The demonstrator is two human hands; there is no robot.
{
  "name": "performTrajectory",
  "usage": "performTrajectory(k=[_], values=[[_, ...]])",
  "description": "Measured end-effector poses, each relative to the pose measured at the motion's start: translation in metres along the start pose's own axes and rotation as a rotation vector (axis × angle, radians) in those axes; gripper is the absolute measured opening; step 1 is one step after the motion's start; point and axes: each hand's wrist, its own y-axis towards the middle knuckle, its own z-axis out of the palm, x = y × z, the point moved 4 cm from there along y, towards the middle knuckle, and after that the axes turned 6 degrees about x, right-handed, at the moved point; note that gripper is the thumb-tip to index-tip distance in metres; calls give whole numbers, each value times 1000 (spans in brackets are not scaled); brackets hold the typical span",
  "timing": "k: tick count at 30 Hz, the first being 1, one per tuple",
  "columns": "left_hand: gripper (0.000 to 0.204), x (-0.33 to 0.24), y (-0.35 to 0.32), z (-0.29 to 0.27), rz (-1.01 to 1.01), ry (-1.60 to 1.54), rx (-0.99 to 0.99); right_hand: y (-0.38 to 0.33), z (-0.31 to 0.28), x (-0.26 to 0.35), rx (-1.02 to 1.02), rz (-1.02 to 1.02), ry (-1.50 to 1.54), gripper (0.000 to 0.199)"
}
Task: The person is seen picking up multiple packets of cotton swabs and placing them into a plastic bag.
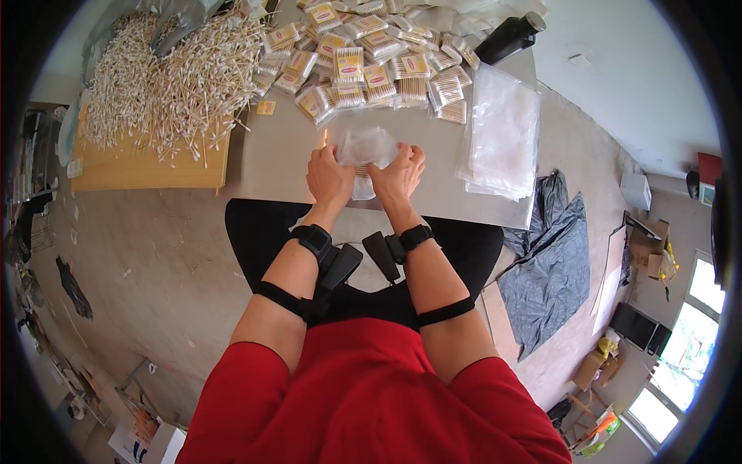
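Note:
Between my two hands is a small clear plastic bag at the front of the table, its upper part loose and crumpled. A row of thin wooden sticks shows through it, probably cotton swabs. My left hand grips the bag's left side, fingers curled around it. On the other side my right hand holds it, thumb laid across the front. Just beyond lies a heap of filled cotton swab packets with yellow cards inside. A single small yellow card rests left of the heap.
Loose cotton swabs are piled on a wooden board at the left. Flat clear bags lie stacked at the table's right, below a black bottle. Grey plastic sheeting is on the floor to the right.

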Motion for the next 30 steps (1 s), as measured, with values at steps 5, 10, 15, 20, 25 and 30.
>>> performTrajectory(k=[5,10,15,20,25,30], values=[[32,1,6,-1,-65,93,58,13,8,-6,169,39,203,48],[25,5,16,-2,-37,68,55,21,7,-7,194,27,205,29],[22,9,20,0,6,22,22,31,9,-8,358,106,88,22],[22,9,26,-3,-14,68,63,23,9,-10,300,81,124,23],[15,7,25,-4,35,88,158,23,19,-25,116,-117,319,30],[14,-3,23,-7,-22,166,166,21,15,-28,346,161,230,23]])
